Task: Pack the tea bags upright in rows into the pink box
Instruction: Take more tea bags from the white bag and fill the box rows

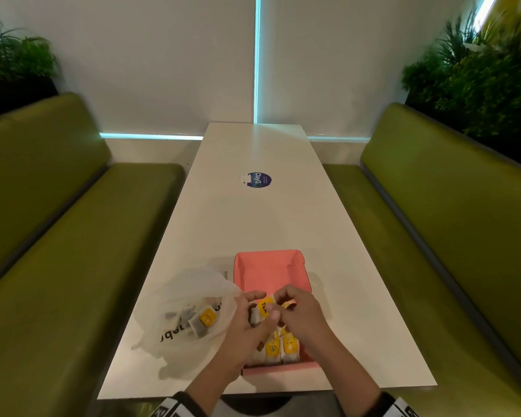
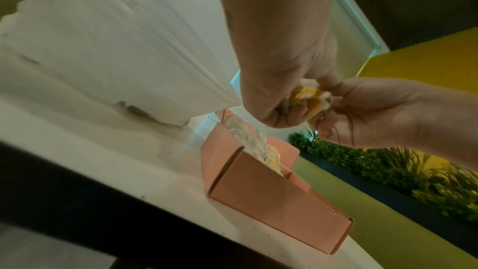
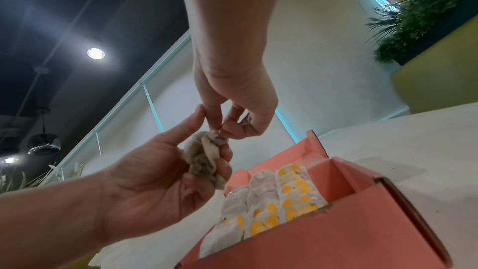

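Rows of tea bags [image 3: 282, 197] fill near end of pink box [image 1: 271, 267]; far part bare, plastic bag [image 1: 190, 311] holds more. Left hand [image 1: 247, 320] grips bunch [image 3: 204, 159], right hand [image 1: 295, 311] pinches one.

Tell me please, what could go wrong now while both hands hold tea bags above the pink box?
The left hand grips a bunch of tea bags while the right hand pinches its top; one might slip out. Lowering it could tip the upright rows in the pink box.
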`<state>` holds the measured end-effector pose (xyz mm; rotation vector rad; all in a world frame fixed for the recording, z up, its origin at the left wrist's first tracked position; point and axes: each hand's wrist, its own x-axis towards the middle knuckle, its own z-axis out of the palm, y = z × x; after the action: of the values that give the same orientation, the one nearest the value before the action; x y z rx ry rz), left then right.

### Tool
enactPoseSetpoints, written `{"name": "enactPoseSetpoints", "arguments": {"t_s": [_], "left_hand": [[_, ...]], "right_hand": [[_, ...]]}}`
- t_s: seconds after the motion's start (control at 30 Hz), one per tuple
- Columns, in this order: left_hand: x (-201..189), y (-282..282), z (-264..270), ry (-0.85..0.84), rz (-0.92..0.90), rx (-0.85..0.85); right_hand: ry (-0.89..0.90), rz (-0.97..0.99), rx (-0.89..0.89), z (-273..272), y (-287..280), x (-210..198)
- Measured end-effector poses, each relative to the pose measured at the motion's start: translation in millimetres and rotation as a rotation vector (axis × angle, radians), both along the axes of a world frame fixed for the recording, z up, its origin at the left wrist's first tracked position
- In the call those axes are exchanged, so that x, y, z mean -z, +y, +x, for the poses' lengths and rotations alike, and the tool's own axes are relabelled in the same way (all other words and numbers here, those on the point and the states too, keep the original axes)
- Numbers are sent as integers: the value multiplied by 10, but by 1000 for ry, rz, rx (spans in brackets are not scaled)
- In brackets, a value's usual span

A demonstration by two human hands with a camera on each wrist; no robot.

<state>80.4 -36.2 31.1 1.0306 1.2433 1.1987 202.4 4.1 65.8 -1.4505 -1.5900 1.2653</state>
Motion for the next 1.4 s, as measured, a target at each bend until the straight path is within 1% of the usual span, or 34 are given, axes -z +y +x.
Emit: {"name": "enactPoseSetpoints", "arguments": {"t_s": [0.07, 0.13, 0.3, 0.43, 0.5, 0.57, 0.63, 0.7, 0.73, 0.77, 0.8, 0.87, 0.9, 0.93, 0.97, 1.03, 1.07, 1.1, 1.13, 1.2, 1.23, 1.27, 1.33, 1.37, 1.4], "left_hand": [[-1, -29, -47, -50, -20, 34], [3, -22, -58, -65, -49, 65], [-4, 10, -53, -134, -154, 18], [-34, 20, -82, -187, -206, 39], [-41, 15, -100, -174, -216, 43], [-29, 16, -131, -120, -221, 6], [-14, 19, -169, -67, -228, -48], [1, 31, -196, -51, -232, -89], [-3, 36, -205, -60, -233, -98], [-12, 41, -205, -70, -235, -107], [-28, 46, -199, -77, -239, -115], [-56, 54, -183, -69, -256, -146], [-69, 54, -181, -61, -256, -165], [-84, 56, -180, -55, -240, -178], [-98, 56, -180, -51, -208, -186], [-135, 46, -178, -32, -124, -209], [-154, 40, -182, -19, -84, -230], [-176, 38, -183, -18, -51, -246], [-185, 41, -185, -28, -23, -252], [-169, 59, -195, -33, 7, -238], [-164, 63, -202, -22, 12, -232], [-163, 63, -210, -9, 17, -224], [-169, 66, -210, 15, 31, -199], [-172, 67, -203, 25, 42, -185], [-177, 59, -194, 39, 54, -173]], "right_hand": [[76, -18, 37, 17, 24, -3], [130, -41, 34, 31, 44, 2], [201, -64, 7, 48, 41, -15], [309, -88, 21, 47, 43, -73], [321, -82, 13, 60, 52, -104], [296, -63, 11, 95, 74, -126], [264, -26, 71, 126, 103, -123], [163, 55, 158, 156, 127, -96], [95, 85, 161, 172, 128, -86], [39, 86, 107, 191, 121, -91], [-4, 46, -6, 214, 106, -111], [-90, -96, -324, 255, 74, -158], [-149, -118, -414, 270, 68, -175], [-205, -76, -398, 270, 74, -186], [-271, 23, -279, 270, 100, -178], [-383, 244, 65, 270, 146, -143], [-388, 301, 140, 266, 149, -140], [-378, 301, 102, 271, 149, -140], [-367, 252, -25, 280, 138, -145], [-358, 86, -349, 275, 78, -190], [-361, 56, -425, 272, 54, -196], [-388, 95, -384, 267, 73, -168], [-469, 272, -111, 261, 126, -122], [-465, 324, -27, 255, 137, -116], [-415, 324, -29, 254, 141, -112]]}}
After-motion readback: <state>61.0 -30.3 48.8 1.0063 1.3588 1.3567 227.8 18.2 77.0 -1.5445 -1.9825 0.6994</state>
